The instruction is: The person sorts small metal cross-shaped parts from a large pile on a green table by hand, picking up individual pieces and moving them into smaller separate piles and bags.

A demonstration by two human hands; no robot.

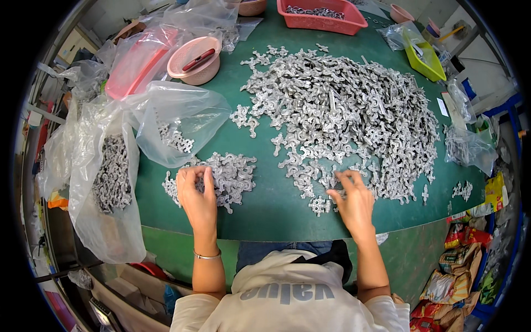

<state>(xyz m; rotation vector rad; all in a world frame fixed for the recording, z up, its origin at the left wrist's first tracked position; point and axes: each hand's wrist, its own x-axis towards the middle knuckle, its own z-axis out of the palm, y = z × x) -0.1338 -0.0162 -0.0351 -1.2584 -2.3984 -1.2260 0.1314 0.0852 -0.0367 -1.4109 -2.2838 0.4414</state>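
My left hand [198, 200] is over a small heap of grey metal castings [235, 174], near the table's front edge. Its fingers curl with the thumb close to them; whatever may be between them is hidden. My right hand [355, 203] reaches to the near edge of a much larger heap of the same castings [354, 116]. Thumb and forefinger stand apart there, with loose castings just beyond the fingertips. Beside the right thumb a cross-shaped casting [319, 206] lies flat on the green table [265, 213].
A clear plastic bag [177, 110] holding a few castings lies behind the small heap. Another bag [105, 227], full of castings, hangs over the left edge. Farther back are a pink bowl [191, 77] with a red-handled tool [199, 59], a red tray [326, 25] and a yellow-green basket [428, 63].
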